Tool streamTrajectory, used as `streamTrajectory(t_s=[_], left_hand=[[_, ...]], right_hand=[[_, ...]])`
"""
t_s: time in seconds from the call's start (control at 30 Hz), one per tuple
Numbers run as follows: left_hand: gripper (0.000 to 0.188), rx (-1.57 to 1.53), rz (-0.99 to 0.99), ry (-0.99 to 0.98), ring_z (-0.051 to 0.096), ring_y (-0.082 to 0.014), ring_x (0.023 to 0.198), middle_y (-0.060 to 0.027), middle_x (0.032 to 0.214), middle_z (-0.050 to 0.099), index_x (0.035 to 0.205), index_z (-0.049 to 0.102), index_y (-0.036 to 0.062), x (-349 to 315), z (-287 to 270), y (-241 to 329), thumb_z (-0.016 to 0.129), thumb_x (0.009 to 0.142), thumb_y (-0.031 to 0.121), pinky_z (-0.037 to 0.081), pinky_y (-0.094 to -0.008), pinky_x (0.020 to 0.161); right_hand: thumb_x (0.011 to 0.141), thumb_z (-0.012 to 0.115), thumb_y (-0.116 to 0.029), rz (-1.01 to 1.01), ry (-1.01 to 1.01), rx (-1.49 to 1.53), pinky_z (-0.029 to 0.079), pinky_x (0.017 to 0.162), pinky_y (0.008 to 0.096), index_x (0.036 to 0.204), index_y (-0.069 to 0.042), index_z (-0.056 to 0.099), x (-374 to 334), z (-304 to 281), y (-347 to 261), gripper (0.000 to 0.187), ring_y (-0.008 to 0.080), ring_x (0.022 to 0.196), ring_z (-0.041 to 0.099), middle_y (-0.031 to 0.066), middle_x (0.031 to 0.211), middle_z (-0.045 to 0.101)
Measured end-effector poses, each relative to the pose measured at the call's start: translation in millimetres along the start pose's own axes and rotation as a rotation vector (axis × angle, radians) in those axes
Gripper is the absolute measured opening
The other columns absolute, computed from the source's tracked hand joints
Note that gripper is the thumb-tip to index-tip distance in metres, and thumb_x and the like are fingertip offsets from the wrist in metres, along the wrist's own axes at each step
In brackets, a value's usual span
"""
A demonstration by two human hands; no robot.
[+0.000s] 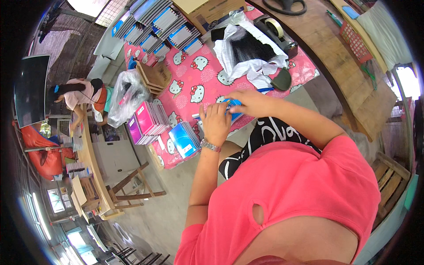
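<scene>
- Centre of frame: a blue notebook [236,107] lies at the near edge of the table, partly covered by both hands.
- Left hand [215,118]: fingers extended and slightly bent at the notebook's left side; whether they grip cannot be told.
- Right hand [250,104]: fingers curled inward over the notebook; the fingertips are partly hidden, so a pinch cannot be confirmed.
- Progress (judged): handling of this notebook appears unfinished. A blue stack [184,139] and a pink-and-purple stack [149,122] stand left of centre, with many bundles [163,28] at upper left; which are finished or waiting cannot be determined.
- Edges and room: the pink tablecloth [187,73] lies exposed above the hands, offering room upward. The blue stack stands near the lower-left table edge; a white-and-black bundle [249,49] and tape dispenser [289,46] limit the upper right.
</scene>
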State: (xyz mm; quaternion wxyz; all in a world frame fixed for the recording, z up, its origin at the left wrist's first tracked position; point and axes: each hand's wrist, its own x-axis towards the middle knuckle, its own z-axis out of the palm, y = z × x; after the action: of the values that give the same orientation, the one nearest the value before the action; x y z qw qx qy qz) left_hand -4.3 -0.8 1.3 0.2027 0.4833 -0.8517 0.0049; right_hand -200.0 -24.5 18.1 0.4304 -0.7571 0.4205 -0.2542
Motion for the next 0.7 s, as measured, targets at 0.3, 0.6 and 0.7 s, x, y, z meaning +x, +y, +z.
streamTrajectory(t_s=[0.3,0.6,0.7], left_hand=[[0.021,-0.150,0.004,-0.006,0.058,-0.0275,0.098,-0.0076,0.098,0.063,0.103,0.058,0.0066,-4.0,-0.5,-11.1,0.065,0.084,0.012,0.028,-0.0496,0.106],[0.024,-0.262,-0.046,-0.019,0.060,-0.0277,0.095,-0.0077,0.095,0.065,0.104,0.058,0.0068,-2.1,-1.3,-16.1,0.067,0.082,0.011,0.031,-0.0471,0.104],[0.023,-0.261,-0.035,-0.015,0.060,-0.0297,0.094,-0.0091,0.096,0.065,0.103,0.060,0.0061,-1.5,-0.6,-17.1,0.067,0.082,0.010,0.034,-0.0460,0.100]], right_hand=[[0.092,0.059,-0.032,-0.045,0.271,-0.060,0.050,0.083,0.0410,0.123,-0.006,0.056,-7.2,-9.9,25.6,0.040,0.0337,0.096,0.064,0.0200,0.105,0.065],[0.095,0.054,-0.042,0.153,0.033,0.145,0.050,0.084,0.0375,0.107,-0.003,0.066,-31.6,-68.9,60.0,0.042,0.0285,0.095,0.064,0.0154,0.099,0.068],[0.097,0.047,-0.048,-0.053,-0.102,0.099,0.050,0.085,0.0385,0.117,-0.004,0.063,-17.9,-21.7,22.2,0.050,0.0293,0.094,0.065,0.0162,0.101,0.068]])
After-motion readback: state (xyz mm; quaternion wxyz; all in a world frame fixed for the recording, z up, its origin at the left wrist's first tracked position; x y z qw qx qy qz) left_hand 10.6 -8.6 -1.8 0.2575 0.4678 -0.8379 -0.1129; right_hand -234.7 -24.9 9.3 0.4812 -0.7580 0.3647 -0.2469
